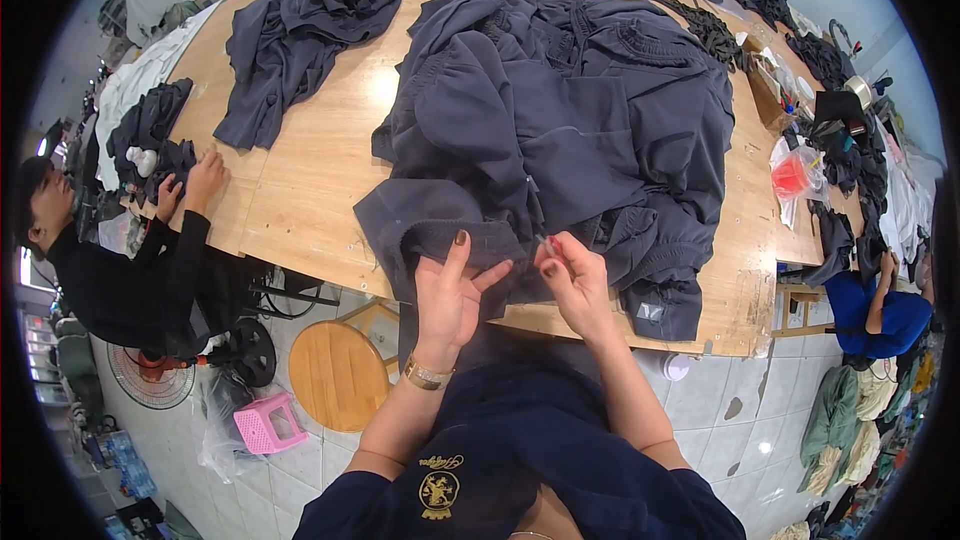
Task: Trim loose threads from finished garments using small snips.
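A dark grey garment (450, 232) with a gathered, stitched band lies at the table's near edge, part of it hanging over. Against this band is my left hand (447, 305), thumb and one finger spread apart, the other fingers partly hidden. Just to its right, my right hand (578, 285) is closed around a small slim tool (546, 243) with a pale tip and a reddish part, possibly thread snips. The tool's tip is close to the cloth. Beyond both hands spreads a large heap of dark grey garments (590, 140) with elastic-gathered edges.
More dark garments (300, 40) lie at the far left of the wooden table (320, 180). A co-worker (130, 250) sits at left, hands on the tabletop; another person (880, 305) is at right. A round stool (340, 375), pink plastic stool (270, 424) and fan (150, 375) stand on the floor.
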The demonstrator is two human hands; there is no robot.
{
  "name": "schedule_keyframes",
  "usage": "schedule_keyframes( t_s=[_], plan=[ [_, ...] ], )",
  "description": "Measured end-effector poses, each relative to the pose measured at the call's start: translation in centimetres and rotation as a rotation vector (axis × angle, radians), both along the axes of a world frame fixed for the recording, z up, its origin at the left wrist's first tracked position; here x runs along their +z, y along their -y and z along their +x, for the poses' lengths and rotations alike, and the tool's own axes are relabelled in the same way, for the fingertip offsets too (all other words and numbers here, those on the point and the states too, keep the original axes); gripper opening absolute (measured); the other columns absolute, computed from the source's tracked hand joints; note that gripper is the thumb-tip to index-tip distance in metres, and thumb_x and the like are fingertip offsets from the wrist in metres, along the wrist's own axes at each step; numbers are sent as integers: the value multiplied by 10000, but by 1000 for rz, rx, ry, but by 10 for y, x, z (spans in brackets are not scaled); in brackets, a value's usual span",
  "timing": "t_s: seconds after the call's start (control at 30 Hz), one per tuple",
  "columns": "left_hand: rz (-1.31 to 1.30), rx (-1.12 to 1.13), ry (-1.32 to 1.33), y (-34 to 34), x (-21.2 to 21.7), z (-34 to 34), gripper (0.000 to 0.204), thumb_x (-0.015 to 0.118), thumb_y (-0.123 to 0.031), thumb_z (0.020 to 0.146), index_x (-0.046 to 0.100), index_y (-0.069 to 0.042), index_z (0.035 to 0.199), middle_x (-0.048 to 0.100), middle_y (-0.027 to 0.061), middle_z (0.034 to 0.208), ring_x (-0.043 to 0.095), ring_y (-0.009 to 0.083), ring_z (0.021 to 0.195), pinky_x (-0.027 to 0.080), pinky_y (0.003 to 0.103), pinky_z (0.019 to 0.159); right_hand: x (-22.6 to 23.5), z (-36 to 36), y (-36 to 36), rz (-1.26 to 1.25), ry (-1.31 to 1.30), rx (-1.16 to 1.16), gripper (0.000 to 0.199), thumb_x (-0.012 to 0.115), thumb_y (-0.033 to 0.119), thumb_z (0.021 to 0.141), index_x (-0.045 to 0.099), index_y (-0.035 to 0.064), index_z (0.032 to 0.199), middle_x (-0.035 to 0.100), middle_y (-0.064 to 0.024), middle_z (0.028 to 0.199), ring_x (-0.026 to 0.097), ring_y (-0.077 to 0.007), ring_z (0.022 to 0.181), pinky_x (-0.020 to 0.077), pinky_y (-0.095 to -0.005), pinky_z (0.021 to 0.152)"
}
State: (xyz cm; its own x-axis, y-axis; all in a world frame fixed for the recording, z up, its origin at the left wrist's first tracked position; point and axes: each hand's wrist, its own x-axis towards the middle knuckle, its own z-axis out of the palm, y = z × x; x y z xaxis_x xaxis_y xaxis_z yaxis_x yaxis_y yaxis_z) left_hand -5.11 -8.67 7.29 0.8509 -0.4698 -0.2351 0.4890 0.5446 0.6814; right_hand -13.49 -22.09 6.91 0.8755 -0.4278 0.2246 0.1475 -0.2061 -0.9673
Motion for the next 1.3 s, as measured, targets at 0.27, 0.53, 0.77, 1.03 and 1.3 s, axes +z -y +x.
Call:
schedule_keyframes(
  t_s=[0.27, 0.53, 0.77, 1.03, 1.3],
  plan=[
    [92, -1, 82, -5, -2, 1, 205, 496, -191, 943, 531, -17, 1046, 638, 109, 965, 657, 193, 831, 588, 314, 667, -3, 4, -3, -780, -14, -155, 290, 740, 268, 711, 537, 62, 692, 505, -53, 596, 535, -223, 488, 387, -312, 448],
    [132, 4, 144, -6, -1, -1, 200, 529, -162, 927, 519, -31, 1077, 614, 73, 977, 645, 175, 837, 572, 300, 667, 0, 4, -1, -904, -50, -169, 308, 747, 325, 688, 555, 85, 698, 484, -32, 616, 508, -200, 477, 380, -297, 453],
    [178, -15, 200, -7, -5, -4, 207, 545, -181, 922, 522, -29, 1061, 616, 69, 968, 642, 156, 811, 556, 265, 643, 0, 5, 0, -914, -27, -166, 313, 746, 338, 685, 560, 87, 707, 484, -32, 625, 505, -200, 478, 381, -300, 457],
    [194, 11, 234, -5, -4, -5, 173, 501, -171, 942, 523, -28, 1037, 638, 81, 921, 656, 155, 764, 573, 273, 618, 1, 6, -2, -931, -30, -169, 313, 735, 336, 701, 548, 84, 704, 487, -41, 620, 504, -212, 478, 377, -304, 455],
    [165, -5, 212, -6, -4, -4, 200, 547, -173, 920, 534, -16, 1044, 621, 73, 964, 643, 159, 801, 566, 279, 645, -2, 8, -3, -858, -9, -150, 310, 720, 301, 743, 531, 57, 712, 498, -61, 602, 483, -205, 465, 366, -295, 455]
  ],
)
